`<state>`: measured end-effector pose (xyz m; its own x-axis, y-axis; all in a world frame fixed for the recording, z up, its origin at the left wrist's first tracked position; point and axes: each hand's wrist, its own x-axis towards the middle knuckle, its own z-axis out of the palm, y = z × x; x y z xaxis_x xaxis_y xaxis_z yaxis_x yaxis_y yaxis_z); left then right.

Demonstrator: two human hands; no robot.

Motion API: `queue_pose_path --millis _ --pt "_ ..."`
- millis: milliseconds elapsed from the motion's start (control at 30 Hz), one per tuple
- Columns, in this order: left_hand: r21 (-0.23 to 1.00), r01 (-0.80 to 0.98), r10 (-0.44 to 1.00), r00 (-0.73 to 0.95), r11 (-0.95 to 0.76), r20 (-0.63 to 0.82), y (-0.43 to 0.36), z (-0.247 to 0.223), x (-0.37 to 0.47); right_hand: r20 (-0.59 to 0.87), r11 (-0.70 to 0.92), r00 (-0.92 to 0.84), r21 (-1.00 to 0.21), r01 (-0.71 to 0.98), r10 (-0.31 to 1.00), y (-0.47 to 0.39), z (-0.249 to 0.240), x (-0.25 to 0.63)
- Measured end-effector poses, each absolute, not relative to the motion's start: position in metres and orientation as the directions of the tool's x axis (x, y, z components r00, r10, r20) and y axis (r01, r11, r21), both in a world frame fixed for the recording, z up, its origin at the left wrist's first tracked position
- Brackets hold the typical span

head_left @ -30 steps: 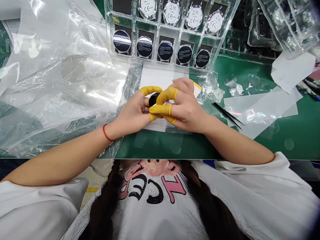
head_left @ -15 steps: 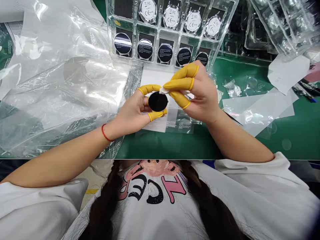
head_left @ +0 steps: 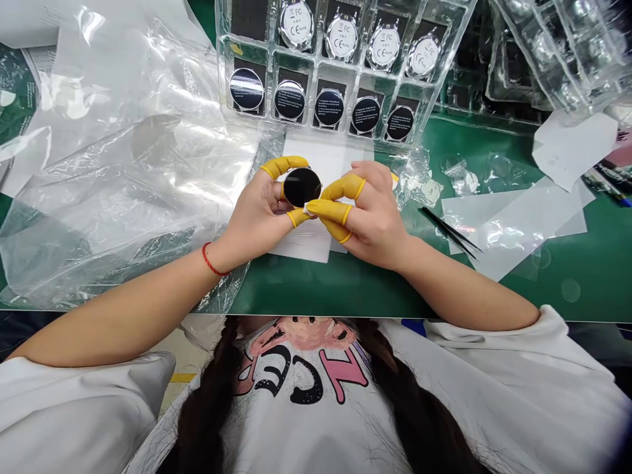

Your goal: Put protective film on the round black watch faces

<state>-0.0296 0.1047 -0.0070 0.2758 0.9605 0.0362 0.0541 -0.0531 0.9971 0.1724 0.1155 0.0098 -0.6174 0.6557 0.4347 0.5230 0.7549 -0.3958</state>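
A round black watch face (head_left: 302, 187) is held up by its rim in my left hand (head_left: 261, 207), which wears yellow finger cots. My right hand (head_left: 372, 214), also in yellow cots, pinches a small white wad (head_left: 307, 209) against the lower right edge of the face. White sheets (head_left: 309, 247) lie on the table under both hands. Beyond them stands a clear tray (head_left: 309, 126) with several watches in its compartments; the near row shows black faces with white print, the far row silver backs with printed marks.
Large clear plastic bags (head_left: 123, 184) cover the left side. Black tweezers (head_left: 449, 232) lie to the right near translucent sheets (head_left: 523, 227) and crumpled film (head_left: 417, 181). More clear trays (head_left: 557, 52) are stacked at the back right, with pens (head_left: 609, 181) in front.
My right hand has moved down and toward me, taking the white wad from the top edge of the face to its lower right edge. My left hand has shifted the face slightly up and left.
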Motion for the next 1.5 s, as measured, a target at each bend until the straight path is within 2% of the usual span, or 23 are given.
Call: queue_pose_path --millis 133,267,333,433,533,667,900,1133,1233,1367,1500 --pt "0.995 0.066 0.964 0.258 -0.08 0.061 0.106 -0.01 -0.031 0.501 0.785 -0.604 -0.387 0.484 0.62 0.114 0.004 0.171" --pt "0.993 0.083 0.959 0.278 -0.079 0.053 0.106 -0.01 -0.03 0.552 0.797 -0.576 -0.456 0.397 0.603 0.113 0.013 0.17" --pt "0.994 0.081 0.957 0.289 -0.067 0.041 0.105 -0.008 -0.03 0.531 0.747 -0.53 -0.533 0.398 0.661 0.113 0.023 0.171" --pt "0.997 0.06 0.954 0.297 -0.05 0.03 0.103 -0.006 -0.028 0.459 0.575 -0.347 -0.664 0.477 0.818 0.117 0.035 0.176" --pt "0.996 0.037 0.954 0.292 -0.087 0.073 0.101 -0.006 -0.026 0.401 0.448 -0.208 -0.722 0.527 0.892 0.127 0.036 0.183" --pt "0.975 0.051 0.943 0.269 -0.216 0.194 0.097 -0.009 -0.022 0.291 0.413 -0.3 -0.729 0.546 0.909 0.136 0.028 0.187" --pt "0.955 0.089 0.926 0.285 -0.282 0.247 0.092 -0.01 -0.018 0.149 0.341 -0.399 -0.813 0.471 0.905 0.134 0.032 0.177" --pt "0.964 0.119 0.927 0.324 -0.239 0.19 0.093 -0.012 -0.018 0.077 0.274 -0.434 -0.869 0.412 0.898 0.133 0.031 0.171" --pt "0.962 0.096 0.916 0.344 -0.254 0.208 0.098 -0.017 -0.019 0.072 0.233 -0.404 -0.902 0.364 0.912 0.138 0.028 0.172" --pt "0.96 0.032 0.893 0.376 -0.278 0.246 0.106 -0.026 -0.024 0.03 0.115 -0.255 -0.939 0.325 0.966 0.145 0.039 0.181" --pt "0.982 0.016 0.881 0.444 -0.19 0.163 0.108 -0.025 -0.027 0.004 0.069 -0.25 -0.966 0.25 0.968 0.14 0.054 0.183"
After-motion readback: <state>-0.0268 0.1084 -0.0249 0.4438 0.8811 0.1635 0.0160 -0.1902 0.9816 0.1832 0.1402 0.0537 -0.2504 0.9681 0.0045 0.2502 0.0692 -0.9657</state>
